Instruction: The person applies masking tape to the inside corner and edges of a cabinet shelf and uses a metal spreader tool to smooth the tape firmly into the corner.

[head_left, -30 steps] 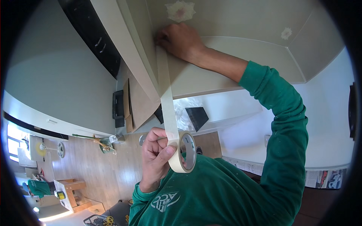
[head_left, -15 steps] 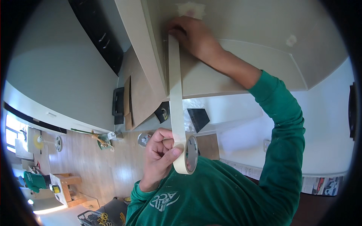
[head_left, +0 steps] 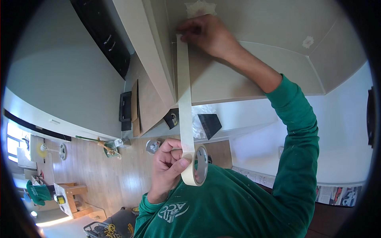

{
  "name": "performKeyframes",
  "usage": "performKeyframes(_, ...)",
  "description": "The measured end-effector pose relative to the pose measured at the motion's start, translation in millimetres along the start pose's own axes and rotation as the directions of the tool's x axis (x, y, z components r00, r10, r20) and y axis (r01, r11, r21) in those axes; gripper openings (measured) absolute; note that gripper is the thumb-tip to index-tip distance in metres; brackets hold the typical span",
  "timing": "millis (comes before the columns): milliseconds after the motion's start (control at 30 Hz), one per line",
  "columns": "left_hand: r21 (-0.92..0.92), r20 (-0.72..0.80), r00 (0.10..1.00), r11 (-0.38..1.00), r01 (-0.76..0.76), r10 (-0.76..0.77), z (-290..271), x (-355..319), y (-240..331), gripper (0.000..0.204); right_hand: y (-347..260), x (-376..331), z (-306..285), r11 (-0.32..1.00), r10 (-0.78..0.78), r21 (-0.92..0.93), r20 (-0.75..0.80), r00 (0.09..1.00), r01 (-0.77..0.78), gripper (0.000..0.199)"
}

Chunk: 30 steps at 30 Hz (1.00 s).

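Observation:
My left hand (head_left: 168, 168) grips a roll of cream masking tape (head_left: 189, 176), thumb on its outer face and fingers behind. From the roll a straight strip of tape (head_left: 184, 91) runs up and away, over the edge of a beige panel (head_left: 246, 69), to an inside corner beside an upright board (head_left: 152, 51). My right hand (head_left: 212, 37) is at the far end of the strip, thumb tip at the tape and index finger stretched out a little apart from it. Its fingertips are slightly blurred and partly in shadow.
Pale patches (head_left: 307, 42) mark the beige surface. Below stand a black angular object (head_left: 209, 126), brown cardboard (head_left: 135, 107) and clear plastic. At the lower left are a wooden workbench (head_left: 71, 194), a person in green (head_left: 38, 193) and a dark bin (head_left: 121, 222) with yellow cord.
My right hand has shifted slightly, its thumb and index finger coming a little apart at the tape end. My left hand keeps its hold on the roll, almost unmoved.

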<state>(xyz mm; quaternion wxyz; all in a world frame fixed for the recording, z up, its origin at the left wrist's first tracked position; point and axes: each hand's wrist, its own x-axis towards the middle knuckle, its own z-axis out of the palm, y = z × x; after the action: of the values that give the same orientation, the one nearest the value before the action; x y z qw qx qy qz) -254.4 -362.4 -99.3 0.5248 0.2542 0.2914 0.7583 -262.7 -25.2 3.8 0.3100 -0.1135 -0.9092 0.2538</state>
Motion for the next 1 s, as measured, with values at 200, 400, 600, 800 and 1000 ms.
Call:
performKeyframes(200,-0.051,-0.030,1.000,0.999,-0.010,0.008,10.8,1.2,-4.4,0.033,-17.3,2.3,15.5,0.987,0.009,-0.160,-0.092,0.996,-0.024,0.024)
performKeyframes(400,-0.081,-0.006,0.999,0.996,-0.045,0.045,15.8,7.4,0.3,0.035,-13.5,1.2,19.8,0.978,-0.023,-0.211,-0.100,0.995,0.001,0.026)
performKeyframes(600,-0.071,-0.009,0.998,0.995,-0.069,0.068,17.4,10.5,8.8,0.035,-8.3,2.9,26.2,0.961,-0.003,-0.275,-0.089,0.996,-0.022,0.023)
performKeyframes(800,-0.062,-0.001,0.997,0.995,-0.079,0.080,15.3,10.7,8.9,0.035,-14.3,1.6,27.7,0.963,0.021,-0.264,-0.109,0.994,-0.049,0.021)
performKeyframes(1000,-0.084,0.009,0.997,0.993,-0.078,0.079,14.5,9.8,7.5,0.034,-17.4,-0.3,26.4,0.976,0.017,-0.215,-0.108,0.994,-0.040,0.021)
